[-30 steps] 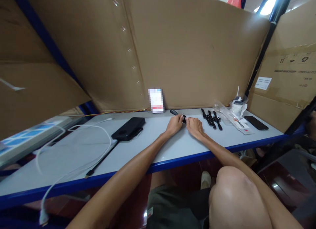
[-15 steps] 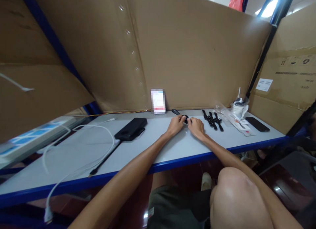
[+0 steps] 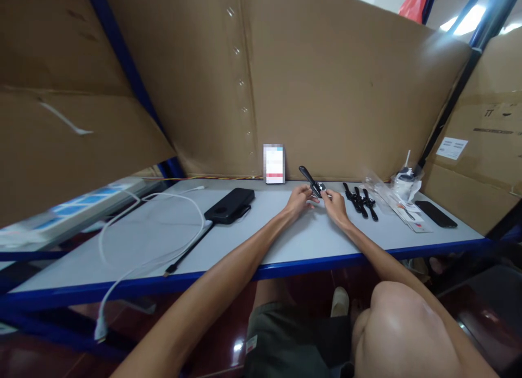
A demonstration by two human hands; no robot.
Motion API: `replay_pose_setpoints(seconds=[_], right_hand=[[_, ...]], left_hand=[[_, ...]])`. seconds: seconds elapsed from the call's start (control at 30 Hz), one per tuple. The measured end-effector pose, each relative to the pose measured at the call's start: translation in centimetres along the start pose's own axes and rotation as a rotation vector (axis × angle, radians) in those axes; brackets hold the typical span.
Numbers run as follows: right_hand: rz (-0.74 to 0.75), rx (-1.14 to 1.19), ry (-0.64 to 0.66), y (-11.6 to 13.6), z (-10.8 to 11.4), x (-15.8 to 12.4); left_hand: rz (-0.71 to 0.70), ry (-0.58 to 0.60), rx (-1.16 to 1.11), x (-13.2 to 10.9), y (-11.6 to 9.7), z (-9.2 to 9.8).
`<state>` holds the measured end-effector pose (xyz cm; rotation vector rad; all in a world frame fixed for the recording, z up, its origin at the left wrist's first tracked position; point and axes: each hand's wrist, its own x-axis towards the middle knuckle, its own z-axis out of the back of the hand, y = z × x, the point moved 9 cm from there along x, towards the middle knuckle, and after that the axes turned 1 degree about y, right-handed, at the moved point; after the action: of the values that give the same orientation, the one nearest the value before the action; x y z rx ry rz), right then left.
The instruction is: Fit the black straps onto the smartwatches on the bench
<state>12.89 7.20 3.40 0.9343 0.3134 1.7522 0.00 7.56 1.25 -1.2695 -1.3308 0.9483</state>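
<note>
A black spokeshave (image 3: 309, 177), with a silvery part at its middle, is held up at a tilt above the table, one handle pointing up and to the left. My right hand (image 3: 335, 205) is closed on its near end, the thumb against the middle part. My left hand (image 3: 299, 200) is at its left side with the fingers apart; whether a fingertip touches it I cannot tell. Several more black spokeshaves (image 3: 360, 202) lie side by side on the table to the right of my right hand.
On the grey table (image 3: 261, 242) lie a black power bank (image 3: 229, 205), a white cable (image 3: 199, 209), flat plastic packets (image 3: 402, 209) and a dark phone (image 3: 436, 214). A lit phone (image 3: 274, 165) leans on the cardboard (image 3: 318, 95). A bagged white cup (image 3: 404, 185) and power strip (image 3: 81, 206) stand at the sides.
The spokeshave has been raised and tilted steeper, showing its silvery middle. My left hand's fingers have loosened and spread. The view has turned slightly left.
</note>
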Motion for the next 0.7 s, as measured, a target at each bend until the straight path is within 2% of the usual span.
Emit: replay_pose_setpoints(seconds=[0.1,0.2,0.3,0.47,0.7], right_hand=[[0.014,0.135,0.064,0.1,-0.6,0.2],[-0.082,0.350,0.202,-0.5,-2.0,0.3],[-0.177,0.548,0.327,-0.8,-3.3,0.0],[-0.241,0.696,0.377,-0.9,-3.9,-0.3],[-0.264,0.664,0.377,-1.8,-4.6,0.0]], left_hand=[[-0.033,-0.030,0.060,0.2,-0.2,0.3],[-0.081,-0.066,0.123,0.4,-0.4,0.7],[-0.127,-0.049,0.149,0.6,-0.5,0.6],[-0.161,-0.041,0.173,1.0,-0.1,0.8],[-0.207,-0.082,0.324,1.3,0.2,1.2]])
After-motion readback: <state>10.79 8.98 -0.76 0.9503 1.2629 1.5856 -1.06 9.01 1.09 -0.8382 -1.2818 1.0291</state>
